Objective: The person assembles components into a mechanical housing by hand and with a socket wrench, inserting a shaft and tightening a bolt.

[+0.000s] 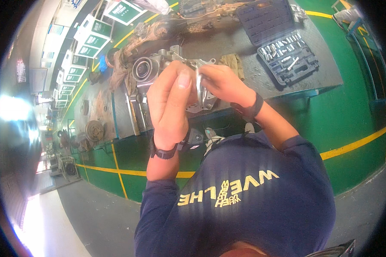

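Both of my hands are raised together over the near edge of the workbench, in front of a silver metal machine part [174,53] with a round black pulley [143,69]. A shiny, slender metal piece [199,88] stands upright between them, blurred, its exact kind unclear. My right hand [226,85] pinches it with curled fingers. My left hand [170,100] is closed beside it, thumb on top; the fingers' inner side is hidden, so what they grip cannot be made out. Part of the silver casting shows below and behind the hands.
An open socket set case [287,64] lies on the bench [326,64] at the right. A brown-green rag [232,66] sits behind my right hand. Long metal tools [133,113] lie at the left, near a rusty disc [94,130]. A person's leg [347,16] shows far right.
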The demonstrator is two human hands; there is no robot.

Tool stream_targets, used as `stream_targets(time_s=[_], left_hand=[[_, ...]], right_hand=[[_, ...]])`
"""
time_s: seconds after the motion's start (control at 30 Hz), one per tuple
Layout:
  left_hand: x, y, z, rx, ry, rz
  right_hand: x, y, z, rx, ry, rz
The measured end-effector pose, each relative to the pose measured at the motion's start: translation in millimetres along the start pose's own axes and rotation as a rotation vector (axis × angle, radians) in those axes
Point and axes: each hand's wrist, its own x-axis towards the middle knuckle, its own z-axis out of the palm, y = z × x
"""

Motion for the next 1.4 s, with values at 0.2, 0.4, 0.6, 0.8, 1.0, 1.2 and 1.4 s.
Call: stream_targets(time_s=[0.2,0.4,0.6,0.8,1.0,1.2,1.4], left_hand=[[-11,4,1,0.167,-0.023,0.041],[-10,-3,-2,0.238,0.005,0.078],[-10,-15,-11,0.298,0.040,0.065],[-9,-20,-10,0.292,0.047,0.101],[-4,-23,-27,0.057,-0.007,0.024],[2,-25,-7,0.075,-0.043,0.048],[-3,-24,-4,0.121,-0.013,0.019]], right_hand=[[29,10,22,0.059,-0.023,-0.129],[39,20,36,0.084,0.011,-0.192],[34,25,44,0.085,0.052,-0.157],[36,24,44,0.104,0.038,-0.144],[39,31,49,0.141,0.027,-0.122],[47,35,59,0.256,-0.012,-0.179],[47,29,54,0.310,-0.159,-0.105]])
